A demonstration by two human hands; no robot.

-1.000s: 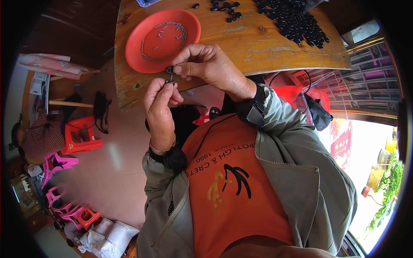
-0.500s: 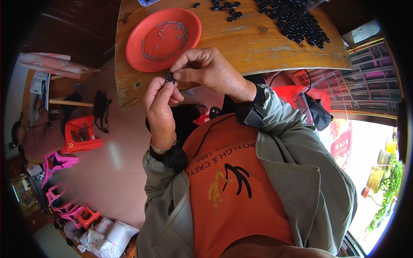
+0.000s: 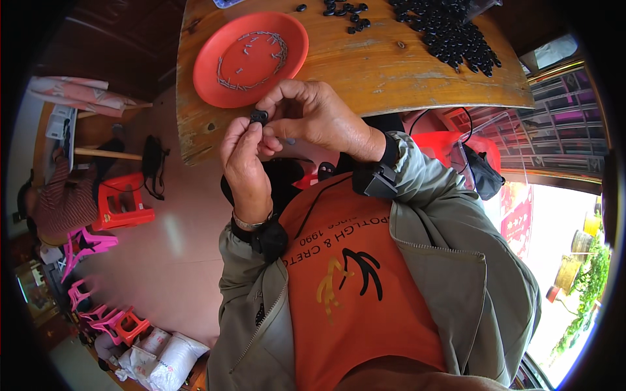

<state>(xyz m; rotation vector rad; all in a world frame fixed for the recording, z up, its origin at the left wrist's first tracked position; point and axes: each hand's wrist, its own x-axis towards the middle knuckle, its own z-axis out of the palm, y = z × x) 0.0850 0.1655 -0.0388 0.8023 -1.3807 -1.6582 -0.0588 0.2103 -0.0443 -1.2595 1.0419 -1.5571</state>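
Just off the table's near edge, my left hand (image 3: 248, 169) pinches a small, round black plastic part (image 3: 259, 116) between thumb and fingers. My right hand (image 3: 326, 122) is close against it from the right, its index finger curled over by the part and its thumb below, beside the left fingertips. Whether a tiny piece sits in those right fingers is hidden. Beyond the hands lies a red round plate (image 3: 206, 77) holding small grey metal pins or screws (image 3: 284, 51), most of them in a ring, several loose in the middle.
On the wooden table (image 3: 339, 75), a heap of black parts (image 3: 456, 42) spreads at the far right, with a smaller cluster (image 3: 355, 26) left of it. A red chair (image 3: 424, 140) stands under the right side. At left, a person (image 3: 59, 202) sits near a red stool (image 3: 124, 208).
My right thumb has slid down off the black part, exposing more of its face. My right hand has dropped slightly and shifted right; the left still grips the part.
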